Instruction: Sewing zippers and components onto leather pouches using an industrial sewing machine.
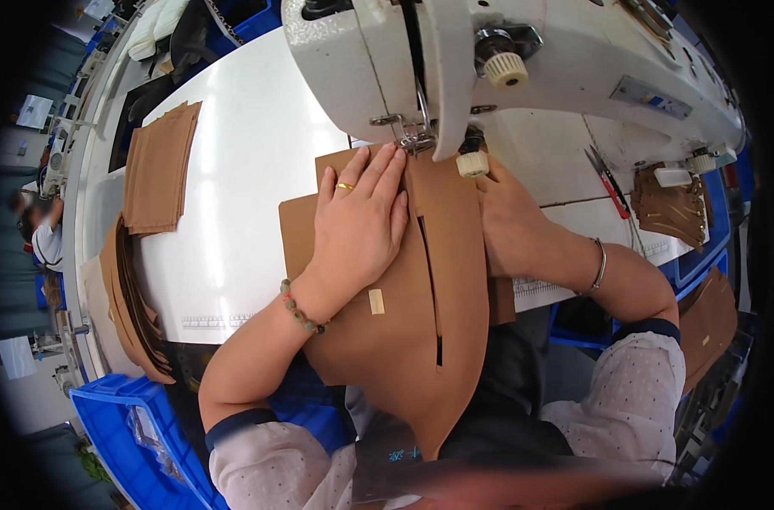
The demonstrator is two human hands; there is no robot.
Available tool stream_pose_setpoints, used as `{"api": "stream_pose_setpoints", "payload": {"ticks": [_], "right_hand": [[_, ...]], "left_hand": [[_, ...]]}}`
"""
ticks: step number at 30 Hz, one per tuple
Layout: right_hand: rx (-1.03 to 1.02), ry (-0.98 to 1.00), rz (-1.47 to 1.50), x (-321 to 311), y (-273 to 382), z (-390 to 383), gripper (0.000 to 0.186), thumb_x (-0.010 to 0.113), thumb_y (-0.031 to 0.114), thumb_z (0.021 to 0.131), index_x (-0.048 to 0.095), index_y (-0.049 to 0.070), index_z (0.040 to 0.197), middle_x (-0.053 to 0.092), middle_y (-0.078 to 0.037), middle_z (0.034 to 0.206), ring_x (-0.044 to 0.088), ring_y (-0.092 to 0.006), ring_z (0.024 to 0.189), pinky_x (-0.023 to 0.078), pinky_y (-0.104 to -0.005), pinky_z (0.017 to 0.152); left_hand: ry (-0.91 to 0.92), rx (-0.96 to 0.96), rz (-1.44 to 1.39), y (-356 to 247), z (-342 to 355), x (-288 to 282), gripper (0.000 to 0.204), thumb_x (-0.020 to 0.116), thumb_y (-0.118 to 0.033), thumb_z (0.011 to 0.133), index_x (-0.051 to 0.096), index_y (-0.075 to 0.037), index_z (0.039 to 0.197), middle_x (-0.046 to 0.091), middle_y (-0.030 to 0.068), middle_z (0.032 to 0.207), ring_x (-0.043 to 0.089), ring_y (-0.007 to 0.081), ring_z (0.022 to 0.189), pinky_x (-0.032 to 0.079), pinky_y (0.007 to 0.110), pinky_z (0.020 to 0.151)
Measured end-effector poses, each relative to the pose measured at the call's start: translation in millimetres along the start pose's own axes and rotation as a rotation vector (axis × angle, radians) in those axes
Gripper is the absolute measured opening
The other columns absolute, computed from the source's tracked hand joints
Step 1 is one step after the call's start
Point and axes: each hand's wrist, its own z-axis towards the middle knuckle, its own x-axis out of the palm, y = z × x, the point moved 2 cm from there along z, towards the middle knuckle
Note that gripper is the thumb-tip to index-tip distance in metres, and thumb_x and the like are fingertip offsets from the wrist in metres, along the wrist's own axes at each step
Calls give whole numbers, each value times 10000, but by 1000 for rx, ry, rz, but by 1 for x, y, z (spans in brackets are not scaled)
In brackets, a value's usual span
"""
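Observation:
A brown fabric panel [378,348] with a long dark slit and a small pale label lies under the sewing machine's presser foot [417,138]. Its lower end hangs over the table's front edge towards me. My left hand [359,212] rests flat on the panel, fingers stretched, the tips close to the left of the presser foot. At the panel's right edge, my right hand [514,217] is closed round the cloth, its fingertips partly hidden by the fabric and a machine knob. More brown cloth shows beneath the panel on both sides.
The white sewing machine [574,64] spans the top and right. Snips with red handles [610,185] lie right, beside brown pieces [672,208]. Stacked brown panels [159,170] lie left; others [125,297] drape over the edge. A blue crate [145,438] stands lower left.

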Motion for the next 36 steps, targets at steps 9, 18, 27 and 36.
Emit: {"api": "stream_pose_setpoints", "payload": {"ticks": [9,18,27,36], "right_hand": [[27,68,17,-3,1,-1,812,738,309,782,496,58,1516,578,-214,1399,525,-384,1328,320,-621,1170],[0,69,-16,-3,2,0,793,702,281,820,471,92,1554,578,-208,1423,515,-389,1345,321,-608,1179],[-5,45,22,-1,1,-2,728,688,306,841,519,88,1515,597,-187,1411,518,-388,1349,306,-628,1179],[12,32,25,-2,0,-2,703,681,318,848,538,67,1489,591,-178,1428,507,-365,1374,295,-635,1182]], "left_hand": [[13,-18,-22,31,38,10,252,622,-230,975,731,-49,1112,708,87,1105,617,314,1119,430,531,1038],[-63,-6,-221,17,11,-14,257,672,-174,952,714,-38,1165,700,104,1146,638,340,1138,478,538,1022],[10,96,-229,7,-7,-7,438,652,-122,964,605,-14,1386,624,147,1393,599,348,1244,430,564,1125],[41,130,-212,4,-12,-11,457,645,-93,957,606,-12,1405,591,121,1476,576,341,1288,415,553,1143]]}}
